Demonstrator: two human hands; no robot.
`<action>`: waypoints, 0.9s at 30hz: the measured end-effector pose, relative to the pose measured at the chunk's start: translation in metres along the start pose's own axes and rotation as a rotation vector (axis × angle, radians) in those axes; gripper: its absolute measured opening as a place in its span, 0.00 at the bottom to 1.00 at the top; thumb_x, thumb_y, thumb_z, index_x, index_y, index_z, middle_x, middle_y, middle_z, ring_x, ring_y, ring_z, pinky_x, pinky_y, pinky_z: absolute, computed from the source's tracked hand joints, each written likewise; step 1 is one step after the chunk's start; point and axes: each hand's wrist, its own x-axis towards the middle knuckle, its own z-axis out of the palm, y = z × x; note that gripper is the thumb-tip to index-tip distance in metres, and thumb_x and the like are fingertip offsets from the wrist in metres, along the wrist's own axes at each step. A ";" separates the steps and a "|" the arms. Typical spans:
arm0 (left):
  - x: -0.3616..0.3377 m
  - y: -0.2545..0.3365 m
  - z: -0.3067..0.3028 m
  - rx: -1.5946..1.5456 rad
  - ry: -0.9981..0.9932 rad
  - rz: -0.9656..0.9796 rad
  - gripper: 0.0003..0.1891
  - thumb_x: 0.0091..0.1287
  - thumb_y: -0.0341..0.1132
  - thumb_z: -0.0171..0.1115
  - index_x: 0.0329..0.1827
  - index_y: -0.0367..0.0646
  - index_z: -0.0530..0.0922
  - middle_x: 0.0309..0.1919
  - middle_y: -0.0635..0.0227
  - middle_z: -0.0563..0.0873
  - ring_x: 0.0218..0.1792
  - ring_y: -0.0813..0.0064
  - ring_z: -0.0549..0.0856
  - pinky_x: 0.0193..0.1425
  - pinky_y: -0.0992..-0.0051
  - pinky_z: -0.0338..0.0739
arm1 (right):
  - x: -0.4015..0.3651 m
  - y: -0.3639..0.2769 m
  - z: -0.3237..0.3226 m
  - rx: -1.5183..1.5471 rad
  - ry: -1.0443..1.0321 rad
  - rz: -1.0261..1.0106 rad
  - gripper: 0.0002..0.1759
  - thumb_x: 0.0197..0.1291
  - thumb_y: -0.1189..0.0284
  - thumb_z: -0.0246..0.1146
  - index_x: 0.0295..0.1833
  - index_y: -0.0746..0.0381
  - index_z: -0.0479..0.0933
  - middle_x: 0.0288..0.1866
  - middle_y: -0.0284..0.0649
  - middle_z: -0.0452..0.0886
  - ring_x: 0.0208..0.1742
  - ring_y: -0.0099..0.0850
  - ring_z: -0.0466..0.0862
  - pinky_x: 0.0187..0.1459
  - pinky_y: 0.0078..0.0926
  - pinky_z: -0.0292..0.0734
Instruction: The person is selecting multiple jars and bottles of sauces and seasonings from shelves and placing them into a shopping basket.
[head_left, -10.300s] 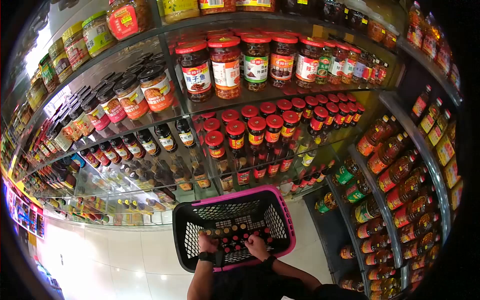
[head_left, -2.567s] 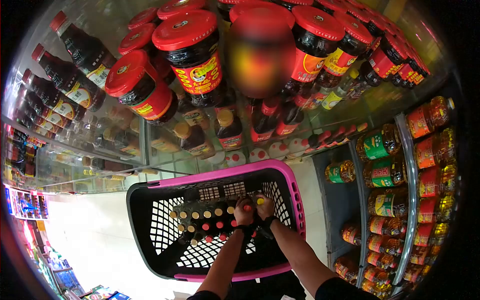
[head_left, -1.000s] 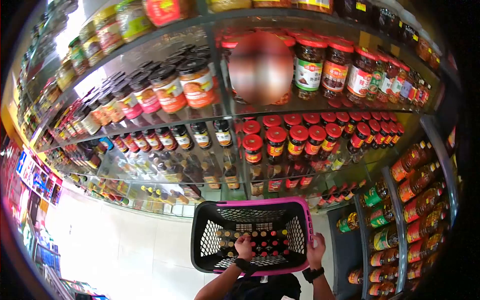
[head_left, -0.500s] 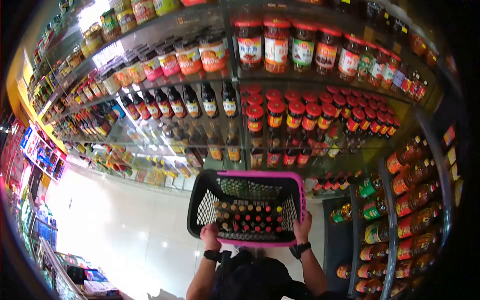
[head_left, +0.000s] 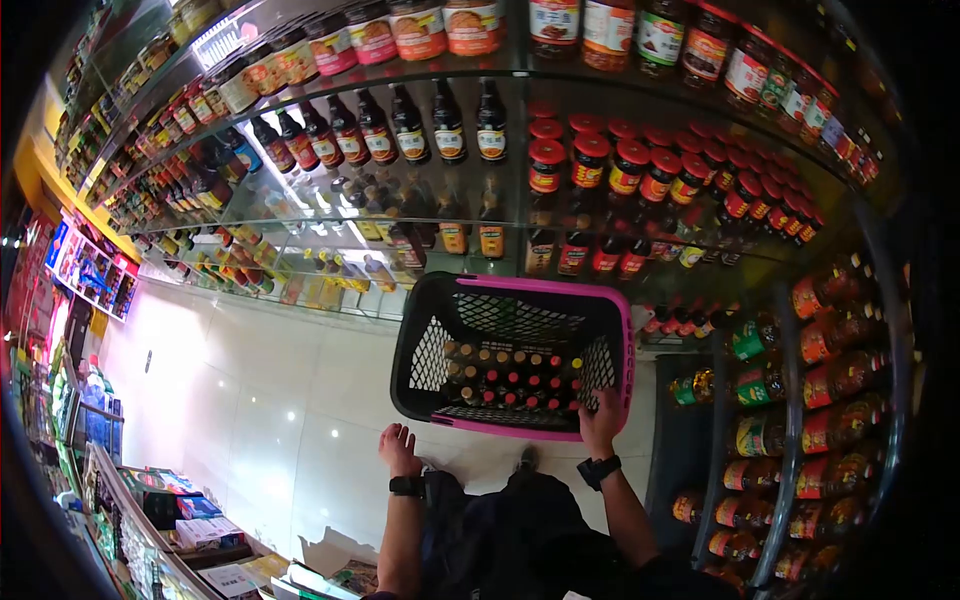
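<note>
A black shopping basket (head_left: 405, 375) with a pink rim is in front of the lower shelves, filled with several dark bottles (head_left: 515, 388) with red, tan and yellow caps. My right hand (head_left: 602, 418) is at its near right corner, gripping the pink rim, with the fingers partly over the inside. Off the basket's near left corner, my left hand (head_left: 400, 449) is empty with fingers apart, not touching the rim. Each wrist wears a black band.
Glass shelves ahead carry jars (head_left: 472, 27), dark sauce bottles (head_left: 448, 125) and red-lidded jars (head_left: 590, 160). Large oil bottles (head_left: 840, 380) fill a rack at right. Boxes (head_left: 205, 530) lie on a low shelf at lower left. My shoe (head_left: 528, 458) shows on the pale tiled floor (head_left: 290, 400).
My left hand has let go of the basket's near left rim and opened. The basket sits higher in the view and slightly to the right; my right hand stays at its corner. The view has shifted downward.
</note>
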 end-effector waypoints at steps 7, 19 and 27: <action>0.047 0.077 -0.059 -0.040 0.009 0.004 0.17 0.60 0.35 0.53 0.51 0.38 0.69 0.48 0.62 0.75 0.54 0.64 0.74 0.57 0.64 0.70 | -0.022 -0.083 0.072 0.134 -0.119 -0.176 0.14 0.46 0.73 0.63 0.40 0.65 0.73 0.41 0.48 0.74 0.47 0.46 0.73 0.48 0.39 0.68; 0.128 0.215 -0.194 -0.208 0.146 0.135 0.10 0.60 0.33 0.52 0.43 0.42 0.72 0.40 0.66 0.77 0.45 0.71 0.76 0.47 0.71 0.71 | -0.047 -0.237 0.208 0.222 -0.244 -0.015 0.18 0.53 0.67 0.60 0.47 0.68 0.72 0.46 0.49 0.77 0.47 0.43 0.77 0.48 0.34 0.71; 0.177 0.248 -0.240 -0.231 0.188 0.065 0.10 0.59 0.33 0.51 0.43 0.42 0.72 0.41 0.66 0.76 0.45 0.70 0.76 0.48 0.70 0.71 | -0.042 -0.271 0.250 0.032 -0.170 0.172 0.28 0.53 0.62 0.58 0.56 0.67 0.64 0.48 0.51 0.76 0.48 0.47 0.77 0.49 0.37 0.70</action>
